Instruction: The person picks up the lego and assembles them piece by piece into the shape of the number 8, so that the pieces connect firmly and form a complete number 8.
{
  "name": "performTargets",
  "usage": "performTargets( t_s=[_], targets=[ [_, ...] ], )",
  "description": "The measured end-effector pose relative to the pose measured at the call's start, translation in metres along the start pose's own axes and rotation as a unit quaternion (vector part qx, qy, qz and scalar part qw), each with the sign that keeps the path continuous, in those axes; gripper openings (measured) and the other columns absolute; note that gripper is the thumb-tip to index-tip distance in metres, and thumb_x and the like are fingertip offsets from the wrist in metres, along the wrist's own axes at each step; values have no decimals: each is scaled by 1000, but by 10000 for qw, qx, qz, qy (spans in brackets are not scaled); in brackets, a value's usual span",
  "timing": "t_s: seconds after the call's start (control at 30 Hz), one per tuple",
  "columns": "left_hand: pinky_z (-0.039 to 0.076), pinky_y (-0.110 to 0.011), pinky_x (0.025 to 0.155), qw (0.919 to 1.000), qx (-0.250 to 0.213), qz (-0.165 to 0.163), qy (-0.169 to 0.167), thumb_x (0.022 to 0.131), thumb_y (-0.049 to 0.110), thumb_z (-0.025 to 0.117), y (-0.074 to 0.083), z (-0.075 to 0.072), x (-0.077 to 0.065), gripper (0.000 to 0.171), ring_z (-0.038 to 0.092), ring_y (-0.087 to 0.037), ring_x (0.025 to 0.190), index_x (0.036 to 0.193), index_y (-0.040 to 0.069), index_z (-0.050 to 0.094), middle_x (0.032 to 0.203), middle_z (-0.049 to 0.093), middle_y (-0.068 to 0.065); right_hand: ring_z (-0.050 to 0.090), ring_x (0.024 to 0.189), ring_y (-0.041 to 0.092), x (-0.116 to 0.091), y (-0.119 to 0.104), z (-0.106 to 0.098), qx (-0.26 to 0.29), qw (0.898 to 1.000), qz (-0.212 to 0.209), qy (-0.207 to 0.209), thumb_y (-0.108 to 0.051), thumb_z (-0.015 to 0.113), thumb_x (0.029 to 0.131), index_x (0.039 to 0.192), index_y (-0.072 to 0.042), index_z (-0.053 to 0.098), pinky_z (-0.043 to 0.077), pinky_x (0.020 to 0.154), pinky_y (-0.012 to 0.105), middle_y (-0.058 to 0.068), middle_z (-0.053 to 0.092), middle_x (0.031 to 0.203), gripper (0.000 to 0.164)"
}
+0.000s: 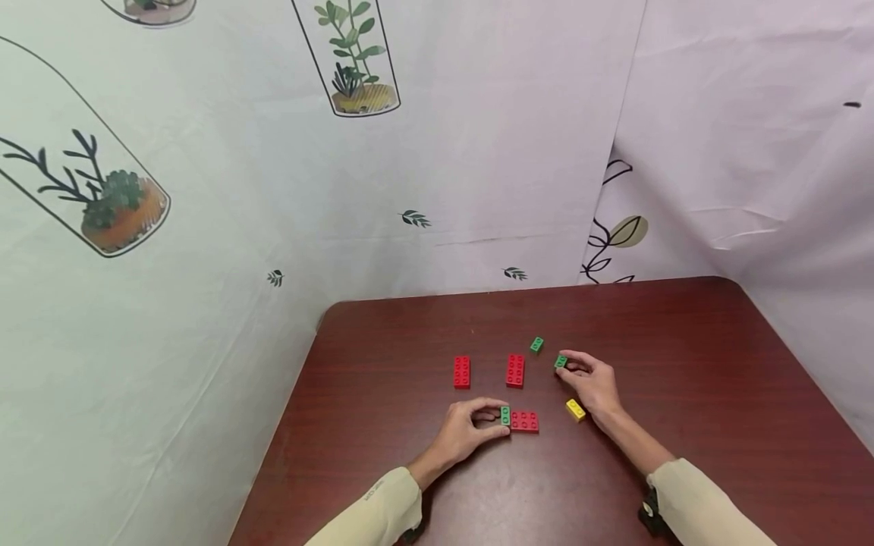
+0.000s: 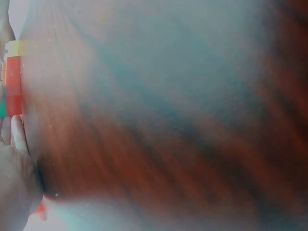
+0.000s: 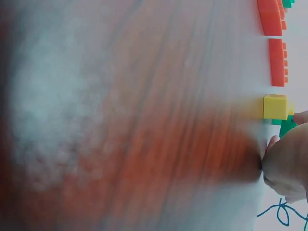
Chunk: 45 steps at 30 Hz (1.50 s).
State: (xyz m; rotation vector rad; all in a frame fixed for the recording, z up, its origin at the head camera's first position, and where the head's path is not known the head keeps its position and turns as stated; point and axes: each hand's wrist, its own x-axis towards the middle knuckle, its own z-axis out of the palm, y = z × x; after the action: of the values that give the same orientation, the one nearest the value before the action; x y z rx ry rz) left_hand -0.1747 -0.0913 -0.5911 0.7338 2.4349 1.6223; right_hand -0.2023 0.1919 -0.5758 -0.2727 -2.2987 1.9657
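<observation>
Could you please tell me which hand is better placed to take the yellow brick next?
Probably the right hand: it is nearer the yellow brick, though it must first release its green brick. The left hand grips another green brick on a red brick.

Toy bricks on reddish-brown table

The tabletop was a deep reddish brown, streaked with darker wood grain. To my eye the longer bricks were bright red, the shorter bricks green, bar one yellow brick. Both sleeves were pale cream, the left one marked with dark lettering. The wall cloth looked off-white, tinged green to one side and lilac to the other, printed with black-outlined jars of green plants over orange and ochre soil, dark green sprigs and a black line-drawn vine with an olive leaf.
</observation>
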Motion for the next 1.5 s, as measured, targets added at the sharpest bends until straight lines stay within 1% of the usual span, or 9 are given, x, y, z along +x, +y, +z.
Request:
performTargets(
  t_s=[0.17,0.3,0.4,0.57,0.67,0.83,1.1,1.33,1.5],
  targets=[
    [61,-28,86,9999,24,139,16,88,13,89,-2,-1,0,37,75,-12,99,123,9,78,113,79,-5,66,93,0,1,-3,-1,463,9989,97,63,-1,76,97,137,8,65,55,78,14,22,71,120,42],
    [61,-28,86,9998,64,164,25,88,13,89,-2,-1,0,36,76,-14,98,122,9,78,112,79,-5,66,98,-4,0,-8,-2,708,9974,95,-68,0,73,99,141,9,62,55,81,14,25,70,129,44],
    [60,-27,86,9999,92,107,17,88,13,89,-2,-1,0,36,75,-12,98,122,11,78,110,79,-4,68,100,-3,-3,-11,-3,749,9970,-56,-199,2,72,99,141,11,61,56,83,15,29,68,130,44],
    [60,-25,87,10000,47,-51,-37,88,14,89,0,-1,-1,37,74,-7,98,123,12,78,113,78,-2,67,105,-4,-12,-16,-4,539,9971,-319,-425,2,73,99,141,9,62,56,86,16,32,64,136,44],
    [60,-25,86,10000,36,4,-2,88,13,89,0,-1,-1,36,74,-6,97,123,11,78,114,78,-2,66,109,-4,-20,-19,-2,565,9956,-407,-631,0,74,99,141,8,62,56,89,18,31,62,140,45],
    [60,-26,85,10000,25,48,17,88,15,89,-3,0,-1,36,74,-7,96,122,12,79,113,79,-1,69,111,1,-33,-21,2,629,9913,-577,-998,-2,77,98,138,9,65,57,89,20,31,66,135,43],
    [60,-26,86,10000,-11,16,22,89,16,89,-3,0,-1,36,74,-7,97,122,14,78,113,79,0,72,113,17,-53,-16,7,319,9843,-699,-1588,1,78,95,135,8,67,58,89,23,28,68,132,42],
    [60,-26,85,10000,3,13,23,89,16,89,-1,-1,-2,36,74,-7,96,123,14,78,112,79,0,75,106,23,-63,-12,8,369,9785,-760,-1884,4,77,94,135,10,66,59,88,24,31,68,129,42],
    [61,-26,85,10000,-25,21,25,88,16,89,-2,0,-2,36,74,-7,96,122,15,78,111,79,1,75,107,27,-67,-11,8,383,9738,-830,-2084,3,78,94,134,11,65,59,88,24,31,69,128,42]
  ],
)
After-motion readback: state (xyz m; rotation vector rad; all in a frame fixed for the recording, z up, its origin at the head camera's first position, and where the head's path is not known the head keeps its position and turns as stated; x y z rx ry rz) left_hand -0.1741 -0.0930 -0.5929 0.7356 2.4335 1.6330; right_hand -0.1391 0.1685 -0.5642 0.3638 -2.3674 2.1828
